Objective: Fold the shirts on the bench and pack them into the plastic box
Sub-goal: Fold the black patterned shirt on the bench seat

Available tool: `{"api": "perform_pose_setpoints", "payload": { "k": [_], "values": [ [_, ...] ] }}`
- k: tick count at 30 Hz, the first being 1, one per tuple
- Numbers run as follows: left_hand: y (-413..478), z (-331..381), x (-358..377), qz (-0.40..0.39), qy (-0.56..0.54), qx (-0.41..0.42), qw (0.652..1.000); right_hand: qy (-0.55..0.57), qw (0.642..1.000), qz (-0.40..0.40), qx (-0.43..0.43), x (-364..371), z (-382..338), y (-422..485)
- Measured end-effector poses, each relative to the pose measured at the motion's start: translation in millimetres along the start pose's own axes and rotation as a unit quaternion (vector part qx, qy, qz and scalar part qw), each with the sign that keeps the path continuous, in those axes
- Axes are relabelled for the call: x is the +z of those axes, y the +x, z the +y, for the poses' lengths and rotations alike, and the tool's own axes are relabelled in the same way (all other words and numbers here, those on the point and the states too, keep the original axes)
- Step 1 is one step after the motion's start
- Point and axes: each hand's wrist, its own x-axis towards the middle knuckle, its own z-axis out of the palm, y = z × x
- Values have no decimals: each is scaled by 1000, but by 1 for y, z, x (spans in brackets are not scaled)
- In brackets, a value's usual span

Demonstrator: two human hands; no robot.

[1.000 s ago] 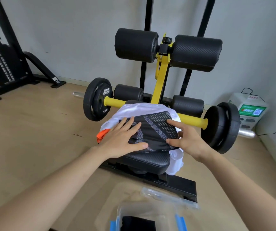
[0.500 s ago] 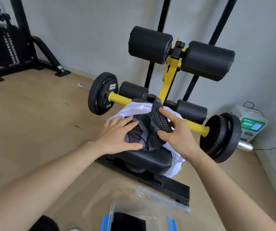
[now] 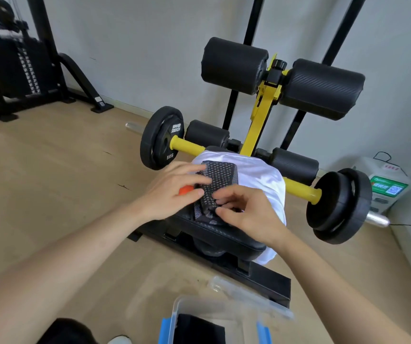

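Left hand is flat, fingers straight, pressing the patterned black shirt. The flap that was lifted 0.5 s ago is now laid over, so the shirt is a narrow strip on the white shirt. Right hand pinches its near end with curled fingers. Folding looks nearly done and packing comes next. Bench pad is underneath, plastic box on the wood floor, wall behind.

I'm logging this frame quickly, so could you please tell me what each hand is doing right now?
Left hand: open, fingers pressing on the patterned shirt.
Right hand: fingers curled, pinching the same shirt.
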Motion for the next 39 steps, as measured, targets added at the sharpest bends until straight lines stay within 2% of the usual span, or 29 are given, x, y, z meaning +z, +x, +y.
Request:
{"api": "perform_pose_setpoints", "payload": {
  "k": [3, 5, 6, 10, 13, 16, 19, 24, 26, 29, 32, 35, 39],
  "values": [
    [-1, 1, 4, -44, 50, -31, 997, 8, 995, 95, 6, -8, 6, -4],
    [2, 5, 4, -44, 45, -56, 996, -53, 984, 166, 37, -14, 13, -4],
    [3, 7, 3, -46, 49, -59, 996, -88, 978, 176, 62, -16, 14, -3],
    [0, 6, -1, -78, 86, -29, 993, -176, 963, 109, 173, -9, 12, -1],
    [-4, 3, -1, -85, 104, -22, 991, -207, 955, 82, 196, 4, 4, 1],
    [-8, 4, -4, -81, 125, -16, 989, -184, 962, 83, 183, 13, 4, 0],
    [-12, 9, -11, -60, 134, 11, 989, -144, 976, 95, 129, 17, 6, -4],
    [-11, 37, -30, 88, 176, 116, 973, -120, 990, 77, 20, 13, 11, -17],
    [-11, 52, -36, 103, 189, 160, 963, -105, 993, 46, -9, 7, 8, -24],
    [-18, 68, -37, -1, 206, 166, 964, -104, 993, -4, -48, -4, 1, -40],
    [-36, 75, -24, -116, 175, 117, 971, -69, 995, -43, -61, -12, -2, -61],
    [-64, 76, 1, -185, 89, 47, 978, -20, 997, -66, -32, -17, 4, -88],
    [-96, 71, 28, -225, -96, -32, 969, 35, 997, -57, 30, -10, 26, -125]
  ]
}}
